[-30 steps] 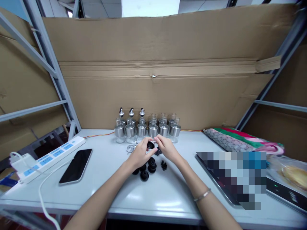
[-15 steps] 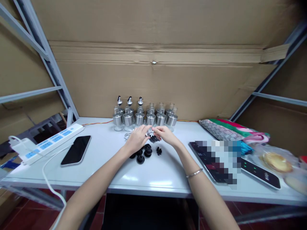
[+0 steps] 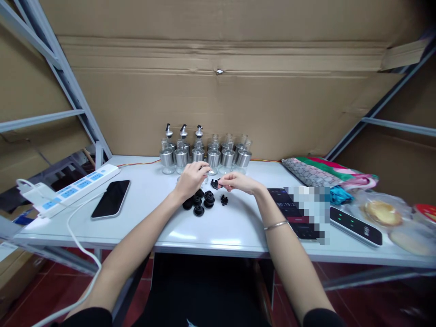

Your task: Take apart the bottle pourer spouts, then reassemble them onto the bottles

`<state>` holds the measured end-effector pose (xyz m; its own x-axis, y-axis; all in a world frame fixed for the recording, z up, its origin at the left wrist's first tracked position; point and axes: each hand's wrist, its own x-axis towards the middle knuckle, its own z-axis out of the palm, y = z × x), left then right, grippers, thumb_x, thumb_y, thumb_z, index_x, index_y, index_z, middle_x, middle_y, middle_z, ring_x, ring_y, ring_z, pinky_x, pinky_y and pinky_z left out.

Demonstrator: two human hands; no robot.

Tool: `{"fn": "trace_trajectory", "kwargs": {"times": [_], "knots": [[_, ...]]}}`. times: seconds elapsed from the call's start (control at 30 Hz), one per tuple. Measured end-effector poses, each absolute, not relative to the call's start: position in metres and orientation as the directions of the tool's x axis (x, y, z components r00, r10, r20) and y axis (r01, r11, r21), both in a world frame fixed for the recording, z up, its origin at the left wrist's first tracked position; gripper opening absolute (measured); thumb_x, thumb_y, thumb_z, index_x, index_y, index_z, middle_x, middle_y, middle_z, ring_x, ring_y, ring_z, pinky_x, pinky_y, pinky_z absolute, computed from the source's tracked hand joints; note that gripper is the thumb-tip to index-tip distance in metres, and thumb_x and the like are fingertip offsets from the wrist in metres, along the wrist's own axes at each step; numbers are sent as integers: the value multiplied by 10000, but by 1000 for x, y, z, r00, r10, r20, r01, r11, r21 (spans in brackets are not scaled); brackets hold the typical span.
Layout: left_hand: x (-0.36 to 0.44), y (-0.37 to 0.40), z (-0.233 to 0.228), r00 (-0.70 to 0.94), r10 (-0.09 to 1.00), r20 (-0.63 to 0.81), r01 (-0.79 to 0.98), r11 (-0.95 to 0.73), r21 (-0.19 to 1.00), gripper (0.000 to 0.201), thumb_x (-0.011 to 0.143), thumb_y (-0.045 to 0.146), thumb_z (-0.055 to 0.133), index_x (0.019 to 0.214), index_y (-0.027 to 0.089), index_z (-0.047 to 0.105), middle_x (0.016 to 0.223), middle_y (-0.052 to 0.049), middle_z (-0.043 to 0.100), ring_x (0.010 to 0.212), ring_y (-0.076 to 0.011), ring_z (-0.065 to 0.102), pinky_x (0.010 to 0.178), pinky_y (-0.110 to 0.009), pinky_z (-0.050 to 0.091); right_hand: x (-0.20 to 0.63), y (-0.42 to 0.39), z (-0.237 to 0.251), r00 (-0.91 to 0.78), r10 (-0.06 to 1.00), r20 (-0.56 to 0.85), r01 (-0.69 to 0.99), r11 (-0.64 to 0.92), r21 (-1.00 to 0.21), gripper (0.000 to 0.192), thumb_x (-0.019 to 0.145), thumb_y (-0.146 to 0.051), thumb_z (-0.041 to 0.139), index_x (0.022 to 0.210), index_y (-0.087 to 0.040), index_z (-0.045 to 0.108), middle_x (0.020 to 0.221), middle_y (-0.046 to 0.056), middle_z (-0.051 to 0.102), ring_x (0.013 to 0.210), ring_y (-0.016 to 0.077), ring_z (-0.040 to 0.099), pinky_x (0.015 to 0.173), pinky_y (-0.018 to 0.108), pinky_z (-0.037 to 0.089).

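My left hand (image 3: 191,178) hovers over a cluster of black plastic caps (image 3: 199,203) on the white table (image 3: 218,227), fingers curled; what it holds is hidden. My right hand (image 3: 237,182) pinches a small black ribbed stopper (image 3: 215,184) between thumb and fingers. Another black stopper (image 3: 224,200) lies just below it. Behind both hands stands a row of glass and steel dispenser bottles (image 3: 205,156); the three on the left carry metal pourer spouts (image 3: 183,131).
A black phone (image 3: 111,205) and a white power strip (image 3: 64,192) with cable lie at the left. A dark device (image 3: 354,225), folded patterned cloth (image 3: 327,177) and bagged bread (image 3: 383,213) sit at the right. Cardboard (image 3: 218,91) walls the back.
The camera has tilted down and back, so the table sits higher in view. My hands have drawn slightly apart; the right one now holds the small black stopper clear of the left.
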<state>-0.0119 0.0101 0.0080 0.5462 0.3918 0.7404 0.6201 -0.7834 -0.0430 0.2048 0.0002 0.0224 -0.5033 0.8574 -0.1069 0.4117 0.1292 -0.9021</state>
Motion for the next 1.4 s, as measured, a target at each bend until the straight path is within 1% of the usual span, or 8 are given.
{"fn": "trace_trajectory", "kwargs": {"times": [0.17,0.37,0.47,0.6,0.9,1.17,1.3,1.4], "knots": [[-15,10,10,539,424,728,612,-791,8,197,864,170,523,1057,160,563,1098,-81,598,1022,-201,548,829,-326,434,211,8,12,-402,883,-241,572,37,-819,268,694,-391,647,663,-126,624,486,-44,458,479,70,379,502,239,318],[-15,9,12,540,442,716,601,-799,41,199,864,171,521,1058,170,563,1092,-77,595,1027,-198,545,831,-323,435,213,9,9,-352,877,-326,686,5,-728,132,696,-226,646,612,-137,596,501,-30,513,481,77,444,500,231,368],[-16,10,12,526,440,728,597,-801,53,194,865,180,523,1053,169,565,1084,-77,593,1023,-195,546,833,-321,437,212,9,9,-352,870,-345,707,6,-707,87,699,-213,649,666,-139,616,544,-18,553,517,86,482,504,222,377],[-16,11,13,512,446,734,595,-801,72,197,859,193,536,1053,169,565,1072,-76,592,1007,-194,554,831,-324,446,211,7,11,-334,878,-343,748,26,-663,172,738,-283,628,647,-137,613,598,16,604,524,94,501,499,227,370],[-17,11,13,514,437,738,567,-819,90,193,850,192,548,1039,156,565,1043,-80,592,987,-199,563,839,-335,471,205,6,9,-413,859,-302,712,98,-695,197,619,-328,715,600,-146,642,521,-26,580,495,82,491,572,227,392],[-17,9,14,530,476,702,577,-809,113,200,846,190,554,1043,159,562,1051,-73,595,992,-189,565,826,-306,447,208,6,10,-449,847,-285,665,104,-739,233,562,-359,735,644,-145,695,526,-14,586,496,85,463,543,236,373],[-16,8,14,509,537,673,630,-765,134,262,816,219,607,1065,171,540,1042,-62,616,989,-194,576,843,-328,405,205,7,11,-414,898,-149,631,165,-758,314,630,-441,680,660,-129,700,522,-9,560,512,89,442,559,247,372],[-15,8,14,425,591,686,636,-734,239,297,785,261,653,1031,164,518,1003,-57,637,949,-194,599,871,-354,391,200,8,12,-369,930,8,535,220,-816,403,681,-510,621,743,-119,696,578,5,575,567,107,480,590,251,396]]}}
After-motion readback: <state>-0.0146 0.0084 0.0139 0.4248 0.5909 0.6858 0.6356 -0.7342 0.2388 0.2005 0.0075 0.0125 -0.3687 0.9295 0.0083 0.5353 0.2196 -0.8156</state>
